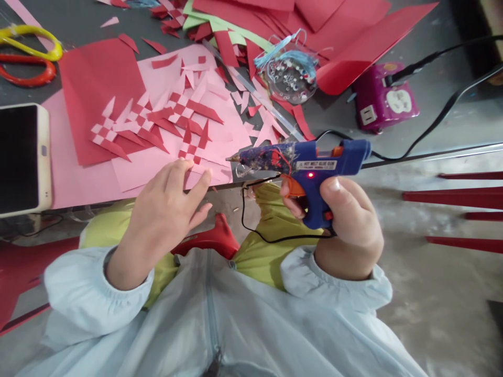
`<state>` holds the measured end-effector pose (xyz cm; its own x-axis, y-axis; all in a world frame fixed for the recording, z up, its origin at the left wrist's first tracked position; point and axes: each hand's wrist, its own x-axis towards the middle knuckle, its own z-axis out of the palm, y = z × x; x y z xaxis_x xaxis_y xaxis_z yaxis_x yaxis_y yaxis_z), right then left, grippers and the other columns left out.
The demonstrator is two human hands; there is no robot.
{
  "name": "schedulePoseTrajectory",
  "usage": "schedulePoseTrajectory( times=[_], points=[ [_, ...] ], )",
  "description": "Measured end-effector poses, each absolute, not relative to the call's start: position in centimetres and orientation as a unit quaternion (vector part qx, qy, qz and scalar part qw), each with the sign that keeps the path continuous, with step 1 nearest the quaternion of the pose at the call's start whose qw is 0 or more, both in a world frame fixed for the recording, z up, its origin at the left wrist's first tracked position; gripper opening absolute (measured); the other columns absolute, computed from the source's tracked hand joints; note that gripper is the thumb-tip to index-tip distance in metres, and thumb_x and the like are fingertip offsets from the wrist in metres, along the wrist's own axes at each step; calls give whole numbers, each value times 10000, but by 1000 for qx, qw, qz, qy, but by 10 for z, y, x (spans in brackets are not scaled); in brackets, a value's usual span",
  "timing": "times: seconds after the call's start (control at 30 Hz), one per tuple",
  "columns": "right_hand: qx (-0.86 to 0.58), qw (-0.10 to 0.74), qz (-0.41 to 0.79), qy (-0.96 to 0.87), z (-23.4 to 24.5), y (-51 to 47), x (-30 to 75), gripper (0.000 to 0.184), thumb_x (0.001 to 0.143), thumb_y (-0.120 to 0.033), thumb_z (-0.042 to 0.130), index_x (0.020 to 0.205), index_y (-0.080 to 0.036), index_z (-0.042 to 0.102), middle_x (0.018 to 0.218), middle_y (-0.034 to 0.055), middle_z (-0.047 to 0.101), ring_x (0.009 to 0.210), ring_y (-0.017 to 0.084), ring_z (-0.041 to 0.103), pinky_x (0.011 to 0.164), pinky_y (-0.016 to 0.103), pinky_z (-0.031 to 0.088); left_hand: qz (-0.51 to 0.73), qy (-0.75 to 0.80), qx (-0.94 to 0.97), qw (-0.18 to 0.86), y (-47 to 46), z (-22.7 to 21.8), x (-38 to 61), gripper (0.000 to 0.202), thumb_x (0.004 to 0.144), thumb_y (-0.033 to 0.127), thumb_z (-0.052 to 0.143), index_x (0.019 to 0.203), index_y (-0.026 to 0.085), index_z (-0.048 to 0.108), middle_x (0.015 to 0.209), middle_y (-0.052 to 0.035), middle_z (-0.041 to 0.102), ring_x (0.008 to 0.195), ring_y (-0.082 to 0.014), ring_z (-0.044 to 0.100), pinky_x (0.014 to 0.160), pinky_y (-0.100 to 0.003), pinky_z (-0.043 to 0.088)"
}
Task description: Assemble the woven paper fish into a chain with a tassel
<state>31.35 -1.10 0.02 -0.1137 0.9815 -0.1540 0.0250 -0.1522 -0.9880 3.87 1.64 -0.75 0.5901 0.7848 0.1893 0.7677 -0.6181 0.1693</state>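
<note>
My right hand (346, 225) is wrapped round the handle of a blue hot glue gun (314, 157), one finger on its orange trigger. A red light glows on the gun. Its nozzle points left, just above the near edge of a pink paper sheet (157, 167). My left hand (165, 209) rests at the table's front edge, its fingers stretched out and pressing on that pink sheet beside a small woven red-and-pink paper piece (192, 149). More woven red-and-pink pieces (137, 123) lie further back on the sheet.
A phone (23, 157) lies at the left table edge. Yellow and red scissor handles (31, 57) sit at the far left. Red paper sheets and scraps (334, 31), a clear dish of googly eyes (291, 78) and a purple power strip (383, 102) with black cables stand behind.
</note>
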Motion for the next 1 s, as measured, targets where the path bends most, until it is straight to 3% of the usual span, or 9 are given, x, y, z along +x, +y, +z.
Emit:
schedulePoseTrajectory(
  times=[0.1, 0.23, 0.4, 0.53, 0.67, 0.83, 1.0],
  points=[
    [-522, 443, 543, -487, 0, -12, 311, 344, 933, -533, 555, 834, -267, 751, 611, 35, 575, 525, 195, 497, 500, 364, 358, 119, 432, 893, 36, 16, -7, 39, 388, 913, 285, 649, 1293, 263, 576, 1289, -172, 589, 1237, -377, 610, 968, -578, 578],
    [-525, 447, 539, -484, -1, -14, 308, 356, 942, -530, 552, 834, -255, 751, 608, 36, 567, 531, 184, 489, 501, 354, 369, 109, 407, 907, -12, 16, -4, 37, 401, 921, 276, 643, 1308, 204, 565, 1286, -204, 601, 1230, -369, 623, 952, -536, 596],
    [-532, 459, 543, -460, 0, -11, 306, 335, 915, -546, 592, 808, -261, 731, 595, 29, 542, 532, 191, 478, 513, 357, 362, 213, 428, 878, 17, 17, -2, 27, 475, 952, 155, 550, 1420, 170, 470, 1341, -136, 652, 1270, -264, 629, 1071, -445, 559],
    [-509, 443, 570, -468, -2, -7, 308, 394, 901, -578, 599, 690, -249, 645, 591, 25, 496, 544, 192, 486, 537, 365, 378, 315, 487, 815, 1, 18, -2, 23, 325, 928, 78, 506, 1184, 228, 639, 1248, -63, 720, 1184, -223, 685, 1043, -420, 572],
    [-503, 443, 571, -473, -3, -6, 309, 438, 914, -573, 584, 629, -240, 585, 605, 30, 483, 571, 191, 492, 550, 363, 380, 328, 521, 788, -6, 20, -1, 22, 287, 938, 84, 482, 1077, 268, 652, 1119, -6, 758, 1073, -182, 719, 969, -390, 601],
    [-532, 443, 543, -475, -3, -6, 307, 444, 905, -582, 585, 614, -247, 568, 601, 39, 479, 603, 217, 510, 547, 374, 409, 315, 516, 796, -22, 24, -4, 24, 231, 911, 85, 512, 1015, 221, 667, 1025, -23, 755, 996, -201, 711, 893, -409, 617],
    [-530, 436, 538, -489, -2, -7, 304, 430, 922, -591, 559, 676, -246, 630, 622, 43, 527, 578, 208, 507, 545, 371, 395, 239, 446, 862, -18, 26, -10, 35, 167, 913, 167, 574, 1013, 198, 704, 1098, -103, 716, 1090, -292, 656, 960, -510, 566]
  ],
)
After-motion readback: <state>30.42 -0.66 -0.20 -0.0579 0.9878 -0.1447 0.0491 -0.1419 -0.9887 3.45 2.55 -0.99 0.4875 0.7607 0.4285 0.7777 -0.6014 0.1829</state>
